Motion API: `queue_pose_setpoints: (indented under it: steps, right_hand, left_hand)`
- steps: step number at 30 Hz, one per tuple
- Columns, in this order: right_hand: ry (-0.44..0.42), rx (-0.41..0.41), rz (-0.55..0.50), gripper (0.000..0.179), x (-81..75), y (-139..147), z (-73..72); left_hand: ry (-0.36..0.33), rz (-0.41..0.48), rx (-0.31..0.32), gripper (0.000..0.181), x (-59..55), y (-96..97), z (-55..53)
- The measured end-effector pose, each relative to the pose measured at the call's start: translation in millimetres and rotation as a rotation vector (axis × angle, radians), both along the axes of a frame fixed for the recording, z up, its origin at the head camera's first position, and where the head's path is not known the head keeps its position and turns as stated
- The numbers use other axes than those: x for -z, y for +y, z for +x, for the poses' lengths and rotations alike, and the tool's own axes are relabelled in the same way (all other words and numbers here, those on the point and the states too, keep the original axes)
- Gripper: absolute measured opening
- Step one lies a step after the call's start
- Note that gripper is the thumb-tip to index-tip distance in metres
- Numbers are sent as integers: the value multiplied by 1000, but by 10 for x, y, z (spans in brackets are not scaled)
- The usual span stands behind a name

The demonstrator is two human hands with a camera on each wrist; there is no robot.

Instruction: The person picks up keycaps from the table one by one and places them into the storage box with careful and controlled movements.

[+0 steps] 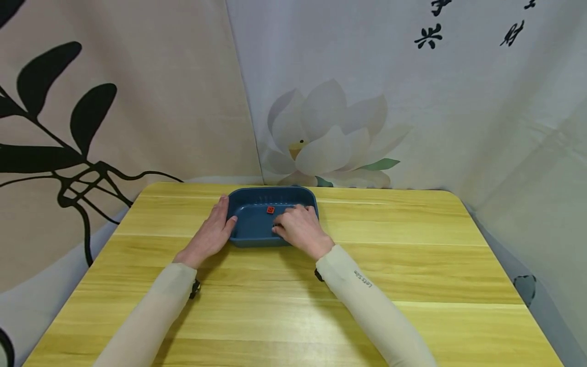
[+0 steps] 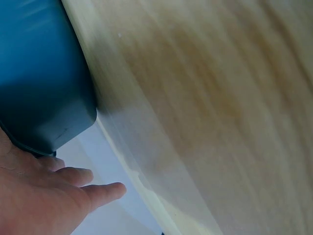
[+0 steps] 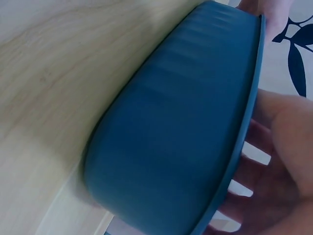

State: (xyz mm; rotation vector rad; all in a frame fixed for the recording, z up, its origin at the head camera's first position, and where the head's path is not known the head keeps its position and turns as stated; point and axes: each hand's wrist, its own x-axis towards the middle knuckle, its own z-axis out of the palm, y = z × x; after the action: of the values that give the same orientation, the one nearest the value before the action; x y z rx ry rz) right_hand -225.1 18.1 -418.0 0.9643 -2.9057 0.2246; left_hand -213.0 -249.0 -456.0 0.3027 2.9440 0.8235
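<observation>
A blue rectangular tray [image 1: 252,224] with raised walls stands at the table's far side. Inside it lies a small red block [image 1: 270,209] with a dark mark on top. My left hand [image 1: 212,232] rests against the tray's left edge, its fingers straight and the thumb over the rim. From the right, my right hand [image 1: 300,227] reaches over the rim into the tray, its fingers bent downward just right of the block. In the right wrist view the tray wall [image 3: 166,127] hides these fingertips, and whether they pinch anything is not visible.
The wooden table [image 1: 390,265] extends on both sides of the tray and in front of it. Behind its far edge hangs a pale curtain [image 1: 435,112] printed with a flower, leaves and characters.
</observation>
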Motion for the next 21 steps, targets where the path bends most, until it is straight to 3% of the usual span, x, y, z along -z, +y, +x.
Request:
queue_pose_setpoints:
  steps: [11,21]
  right_hand:
    - [-50,48,-4,27,-16,50,3]
    - [91,64,-153,43,-45,355,78]
  left_hand:
    - [-2,6,3,70,22,11,-7]
    - [-22,-9,-18,71,-11,6,2]
